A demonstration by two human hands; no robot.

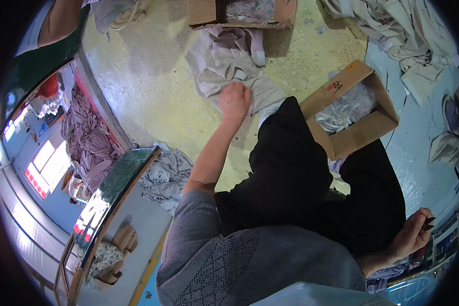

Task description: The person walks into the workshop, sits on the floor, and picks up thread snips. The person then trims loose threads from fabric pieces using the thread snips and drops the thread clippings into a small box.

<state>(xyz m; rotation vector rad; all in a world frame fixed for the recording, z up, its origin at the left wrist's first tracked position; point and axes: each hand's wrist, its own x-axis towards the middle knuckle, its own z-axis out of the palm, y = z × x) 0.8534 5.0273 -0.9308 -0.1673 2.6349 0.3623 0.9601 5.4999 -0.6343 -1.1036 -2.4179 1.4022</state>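
Note:
My left hand [234, 102] is closed in a fist on a beige garment [211, 64], pinching its cloth. The garment is spread in folds over the yellow floor, its upper end against a cardboard box. Off to the right, beside my dark-trousered leg, my right hand [415, 234] is wrapped round a small dark tool. Only its two short pointed tips, like the blades of thread snips [430, 223], stick out past the fingers; its handle is hidden in the hand.
An open cardboard box [349, 145] with clear plastic and white scraps stands by my knees. Another box [204, 13] stands at the top. Beige garments [398, 30] lie heaped upper right, grey cloth [163, 176] at left by a green-topped table [104, 204]. Another person's arm [58, 23] shows upper left.

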